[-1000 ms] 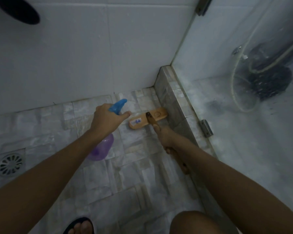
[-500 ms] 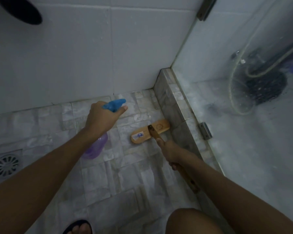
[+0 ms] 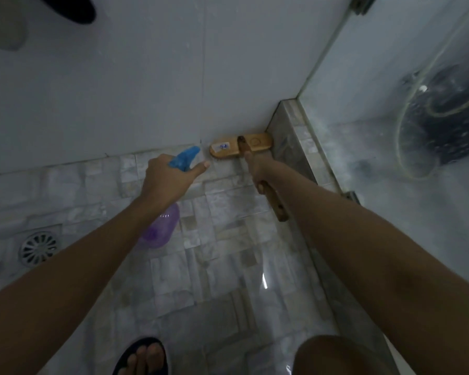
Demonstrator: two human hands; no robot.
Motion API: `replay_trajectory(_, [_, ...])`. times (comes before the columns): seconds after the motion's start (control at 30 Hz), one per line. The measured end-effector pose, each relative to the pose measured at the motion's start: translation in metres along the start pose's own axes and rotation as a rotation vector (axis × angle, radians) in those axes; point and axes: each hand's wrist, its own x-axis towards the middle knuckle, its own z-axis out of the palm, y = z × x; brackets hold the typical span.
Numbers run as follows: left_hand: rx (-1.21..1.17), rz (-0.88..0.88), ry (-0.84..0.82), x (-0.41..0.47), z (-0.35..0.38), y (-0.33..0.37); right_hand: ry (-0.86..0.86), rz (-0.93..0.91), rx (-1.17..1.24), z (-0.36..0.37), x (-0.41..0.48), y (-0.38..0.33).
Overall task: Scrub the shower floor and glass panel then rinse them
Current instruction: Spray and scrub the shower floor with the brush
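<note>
Right hand (image 3: 259,169) fingers clamp the brush (image 3: 241,149) handle at the far wall; left hand (image 3: 165,180) fingers grip the spray bottle (image 3: 161,226)

1. The wooden scrub brush (image 3: 241,148) lies upper centre, bristles down on the floor, against the wall.
2. The shower floor (image 3: 228,266), pale mosaic tile, looks wet.
3. The glass panel (image 3: 431,212), at right, seems filmed with haze.

I note both forearms bare, no sleeves, watch or rings on the left hand (image 3: 166,177) or right hand (image 3: 258,169). A dark flip-flop (image 3: 141,357) is worn, toes exposed; one bare knee (image 3: 333,355) near right.
</note>
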Motion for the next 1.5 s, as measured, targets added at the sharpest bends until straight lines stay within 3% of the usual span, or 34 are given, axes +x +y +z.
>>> replay_trajectory(0.1, [0.015,-0.002,0.013,-0.001,-0.01,-0.005,-0.038,0.064,0.168,0.027,-0.022,0.048])
replay_trajectory(0.23, [0.04,-0.061,0.092,-0.011,-0.045,-0.025,-0.065,0.078,0.188,0.057,-0.059,0.074])
replay_trajectory(0.3, [0.076,-0.059,0.116,-0.018,-0.06,-0.035,-0.065,0.086,0.159,0.058,-0.06,0.05])
replay_trajectory(0.4, [0.071,-0.076,0.188,-0.027,-0.084,-0.055,-0.058,-0.063,0.061,0.063,-0.046,-0.02])
replay_trajectory(0.57, [-0.05,-0.297,0.296,-0.05,-0.137,-0.093,-0.148,-0.262,0.008,0.1,-0.044,-0.142])
replay_trajectory(0.67, [-0.081,-0.363,0.407,-0.069,-0.166,-0.112,-0.24,-0.291,-0.144,0.132,-0.067,-0.16])
replay_trajectory(0.8, [-0.072,-0.389,0.535,-0.092,-0.202,-0.14,-0.292,-0.295,-0.3,0.144,-0.078,-0.115])
replay_trajectory(0.93, [-0.19,-0.416,0.657,-0.116,-0.241,-0.178,-0.286,-0.182,-0.354,0.141,-0.081,-0.108])
replay_trajectory(1.17, [-0.249,-0.509,0.706,-0.131,-0.262,-0.193,-0.229,-0.444,-0.303,0.204,-0.074,-0.27])
replay_trajectory(1.3, [-0.221,-0.502,0.731,-0.128,-0.268,-0.193,-0.287,-0.507,-0.259,0.233,-0.077,-0.334])
replay_trajectory(1.4, [-0.23,-0.479,0.727,-0.125,-0.268,-0.193,-0.289,-0.495,-0.289,0.23,-0.083,-0.315])
replay_trajectory(1.5, [-0.227,-0.467,0.694,-0.127,-0.264,-0.192,-0.288,-0.458,-0.35,0.208,-0.073,-0.25])
